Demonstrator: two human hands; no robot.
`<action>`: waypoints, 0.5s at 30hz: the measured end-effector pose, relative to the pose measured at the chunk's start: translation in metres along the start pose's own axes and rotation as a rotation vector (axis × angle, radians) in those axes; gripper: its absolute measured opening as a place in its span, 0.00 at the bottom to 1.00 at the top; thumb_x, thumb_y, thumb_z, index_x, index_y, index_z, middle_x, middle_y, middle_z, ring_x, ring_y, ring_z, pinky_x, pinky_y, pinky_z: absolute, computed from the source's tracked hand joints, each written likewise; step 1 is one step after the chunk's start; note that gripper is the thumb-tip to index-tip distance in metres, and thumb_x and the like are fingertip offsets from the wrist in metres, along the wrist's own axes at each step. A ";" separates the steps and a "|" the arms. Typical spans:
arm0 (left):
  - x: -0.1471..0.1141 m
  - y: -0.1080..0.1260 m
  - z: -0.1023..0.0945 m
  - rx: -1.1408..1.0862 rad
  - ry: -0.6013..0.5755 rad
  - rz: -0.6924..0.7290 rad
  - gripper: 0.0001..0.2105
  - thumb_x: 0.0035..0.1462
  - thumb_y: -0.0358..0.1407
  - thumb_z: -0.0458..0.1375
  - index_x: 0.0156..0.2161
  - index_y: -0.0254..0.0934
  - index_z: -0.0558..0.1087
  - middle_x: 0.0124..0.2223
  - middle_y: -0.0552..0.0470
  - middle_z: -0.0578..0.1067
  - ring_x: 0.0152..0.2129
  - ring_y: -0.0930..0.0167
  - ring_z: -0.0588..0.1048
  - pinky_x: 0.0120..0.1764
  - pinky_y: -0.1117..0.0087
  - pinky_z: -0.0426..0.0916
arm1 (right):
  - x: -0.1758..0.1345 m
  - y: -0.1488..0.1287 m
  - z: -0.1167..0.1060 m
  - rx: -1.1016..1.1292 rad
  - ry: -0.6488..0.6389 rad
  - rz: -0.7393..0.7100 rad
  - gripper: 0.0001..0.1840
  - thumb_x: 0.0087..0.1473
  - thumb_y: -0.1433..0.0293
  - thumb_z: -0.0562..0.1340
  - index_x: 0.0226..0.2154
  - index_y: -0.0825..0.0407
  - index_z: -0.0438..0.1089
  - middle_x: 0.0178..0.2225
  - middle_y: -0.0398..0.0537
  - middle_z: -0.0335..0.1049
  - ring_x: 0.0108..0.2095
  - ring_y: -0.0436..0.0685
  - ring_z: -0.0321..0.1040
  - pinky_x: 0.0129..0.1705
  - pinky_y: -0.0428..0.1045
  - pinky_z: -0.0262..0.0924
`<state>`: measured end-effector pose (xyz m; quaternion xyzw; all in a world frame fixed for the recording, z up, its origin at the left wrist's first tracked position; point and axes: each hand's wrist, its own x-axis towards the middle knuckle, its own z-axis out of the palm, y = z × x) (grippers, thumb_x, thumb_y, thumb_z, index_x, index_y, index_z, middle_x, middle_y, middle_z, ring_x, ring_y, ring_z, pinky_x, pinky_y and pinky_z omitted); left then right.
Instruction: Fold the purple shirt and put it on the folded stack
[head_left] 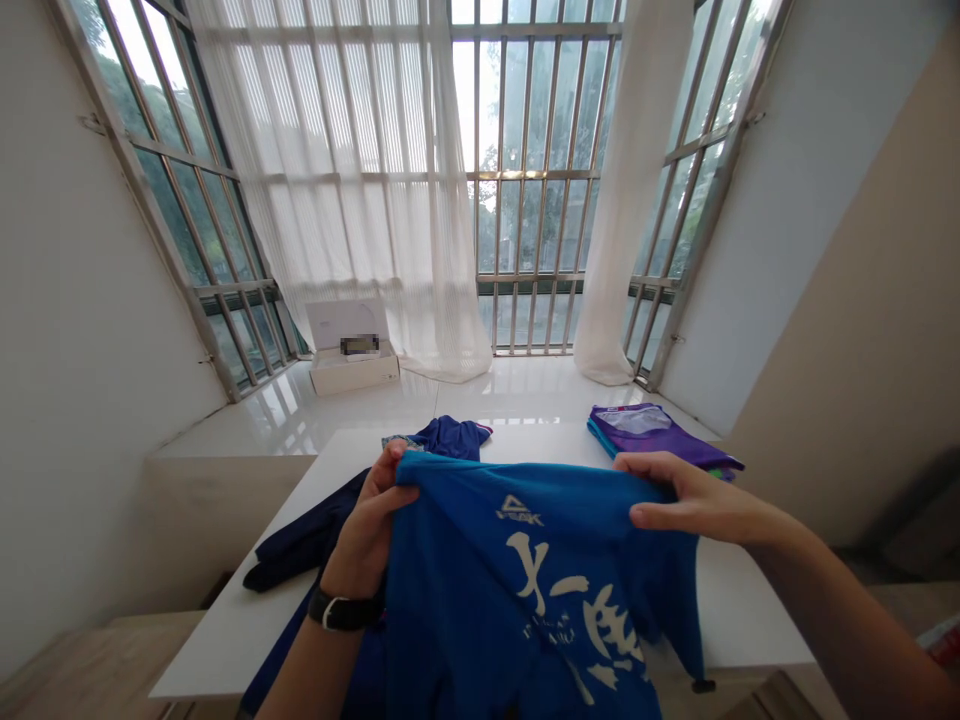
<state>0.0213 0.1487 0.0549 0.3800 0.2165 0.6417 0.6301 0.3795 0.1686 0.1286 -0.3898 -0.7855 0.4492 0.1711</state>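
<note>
A blue T-shirt (465,560) with white printed characters and a small logo hangs stretched between my two hands, above the near part of the white table. My left hand (375,515), with a black watch strap at the wrist, pinches the shirt's upper left corner. On the other side, my right hand (686,495) grips the upper edge between thumb and fingers. Dark navy clothing (307,535) lies on the table beside my left hand. Behind the shirt is a crumpled blue garment (454,437). The lower part of the shirt runs out of view.
Folded purple clothing (664,435) is stacked at the table's back right. The white table (225,620) stands against a glossy window ledge (525,400). An opened white box (356,370) sits on the ledge. Sheer curtains (360,200) hang before barred windows; walls flank both sides.
</note>
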 end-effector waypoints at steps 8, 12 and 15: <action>0.018 0.051 0.001 0.291 -0.069 0.026 0.15 0.45 0.23 0.63 0.34 0.40 0.65 0.42 0.53 0.78 0.38 0.67 0.77 0.38 0.69 0.72 | 0.023 0.024 0.001 -0.227 -0.296 0.141 0.23 0.47 0.48 0.66 0.29 0.52 0.75 0.27 0.41 0.70 0.29 0.55 0.67 0.33 0.49 0.63; 0.020 0.068 0.006 0.625 -0.084 0.135 0.16 0.49 0.27 0.64 0.44 0.40 0.70 0.50 0.47 0.76 0.45 0.62 0.75 0.41 0.68 0.72 | 0.014 0.014 -0.018 -0.225 -0.042 0.020 0.21 0.50 0.50 0.65 0.26 0.52 0.75 0.24 0.41 0.68 0.27 0.54 0.64 0.32 0.49 0.62; 0.007 0.023 0.002 0.722 -0.181 0.000 0.33 0.45 0.29 0.68 0.57 0.42 0.66 0.57 0.44 0.71 0.49 0.59 0.73 0.45 0.64 0.72 | 0.005 -0.001 -0.023 -0.056 0.228 -0.068 0.21 0.52 0.50 0.64 0.32 0.51 0.77 0.29 0.45 0.73 0.30 0.56 0.68 0.34 0.51 0.65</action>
